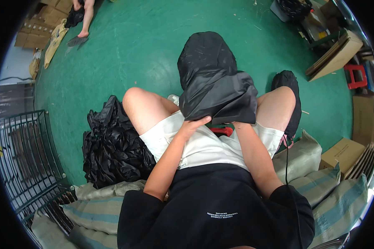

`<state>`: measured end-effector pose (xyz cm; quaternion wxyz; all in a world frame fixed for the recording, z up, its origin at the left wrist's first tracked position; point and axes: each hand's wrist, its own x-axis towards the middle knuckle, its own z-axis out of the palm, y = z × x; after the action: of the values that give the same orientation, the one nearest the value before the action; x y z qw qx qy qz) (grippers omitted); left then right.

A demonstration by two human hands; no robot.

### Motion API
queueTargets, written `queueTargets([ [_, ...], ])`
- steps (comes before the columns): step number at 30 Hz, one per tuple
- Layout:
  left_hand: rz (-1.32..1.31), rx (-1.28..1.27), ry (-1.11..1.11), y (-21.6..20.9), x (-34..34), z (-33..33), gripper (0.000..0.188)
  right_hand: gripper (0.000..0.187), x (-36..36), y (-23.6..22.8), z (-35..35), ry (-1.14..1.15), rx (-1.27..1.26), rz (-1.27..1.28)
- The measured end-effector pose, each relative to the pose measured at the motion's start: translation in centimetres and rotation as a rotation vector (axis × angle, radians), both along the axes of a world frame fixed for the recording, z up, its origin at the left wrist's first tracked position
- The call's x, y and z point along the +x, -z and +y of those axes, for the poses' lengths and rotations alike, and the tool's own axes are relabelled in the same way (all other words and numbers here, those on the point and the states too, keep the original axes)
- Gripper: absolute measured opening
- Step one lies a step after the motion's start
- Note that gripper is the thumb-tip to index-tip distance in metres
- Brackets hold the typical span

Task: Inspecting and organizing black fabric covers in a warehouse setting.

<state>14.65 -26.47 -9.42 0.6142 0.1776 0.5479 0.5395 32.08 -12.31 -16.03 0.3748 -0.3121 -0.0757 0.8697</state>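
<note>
Sitting on striped sacks (99, 211), knees apart over a green floor (129, 45). Head view: left hand (193, 125) closed on the lower edge of a black garment (214, 81), fingers curled over the hem, thumb underneath. Right hand (239, 123) at the same hem just to the right — mostly hidden under the cloth, so cannot tell how tightly shut, though pressed against the fabric. Garment held up between the knees, rounded hood-like end pointing away, draped down toward white shorts (203, 145). Small red thing (222, 130) peeking out just below the hem, between both wrists. Heap of crumpled black plastic bags (112, 145) on the floor beside the left thigh, touching the sacks. Green wire cage (27, 153) at far left. Black bundle (289, 81) beyond the right knee. Cardboard boxes (340, 153) and flattened cardboard (334, 56) along the right — another person's bare leg (87, 18) at top left, well apart.
</note>
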Motion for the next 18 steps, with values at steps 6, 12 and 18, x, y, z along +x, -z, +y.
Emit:
queueTargets([
  [6, -0.108, 0.228, -0.159, 1.2, -0.6, 0.6, 0.052, 0.046, -1.3, -3.7, -0.2, 0.094, -0.01, 0.196],
  [12, -0.319, 0.192, -0.444, 0.9, -1.3, 1.7, 0.044, 0.052, -0.1, 0.4, 1.3, 0.056, -0.047, 0.372],
  [18, -0.079, 0.336, -0.632, 1.0, -3.4, 2.4, 0.043, 0.045, -1.7, -3.9, 2.9, -0.16, -0.085, 0.265],
])
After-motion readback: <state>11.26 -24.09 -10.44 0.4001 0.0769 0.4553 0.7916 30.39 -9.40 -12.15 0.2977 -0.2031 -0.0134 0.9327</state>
